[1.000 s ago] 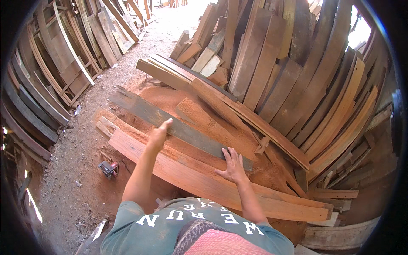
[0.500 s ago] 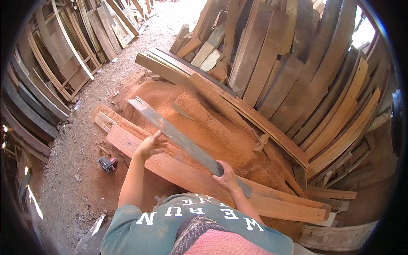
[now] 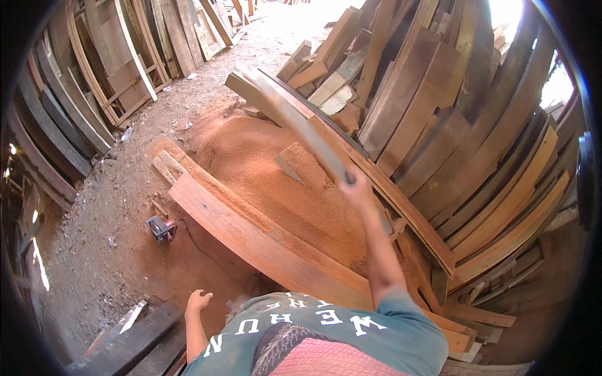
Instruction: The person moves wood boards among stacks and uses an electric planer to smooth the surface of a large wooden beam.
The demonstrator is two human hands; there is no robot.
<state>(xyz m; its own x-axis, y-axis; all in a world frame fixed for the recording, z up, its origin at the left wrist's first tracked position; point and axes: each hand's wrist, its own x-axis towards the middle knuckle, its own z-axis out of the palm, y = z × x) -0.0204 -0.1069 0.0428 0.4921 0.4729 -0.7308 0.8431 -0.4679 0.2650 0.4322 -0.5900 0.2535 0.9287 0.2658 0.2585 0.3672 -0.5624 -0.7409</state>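
Note:
My right hand [image 3: 357,188], arm stretched forward, is closed around the near end of a long narrow grey wooden board [image 3: 302,130]. The board is raised at a slant over the sawdust pile [image 3: 251,147], its far end blurred by motion near some stacked planks. My left hand [image 3: 199,302] is low beside my body, holding nothing, with its fingers loosely apart. Nearest to it is a wide reddish plank [image 3: 232,232], lying along the near side of the sawdust.
A small power tool [image 3: 160,229] with a cord lies on the dirt ground at left. Many boards [image 3: 414,94] lean at right, with more boards [image 3: 119,62] at far left. Long planks [image 3: 414,216] border the sawdust at right. Dark beams [image 3: 128,335] lie at lower left.
My right hand has lifted the grey board and swung it forward and up. My left hand has left the board's side and dropped back toward my body.

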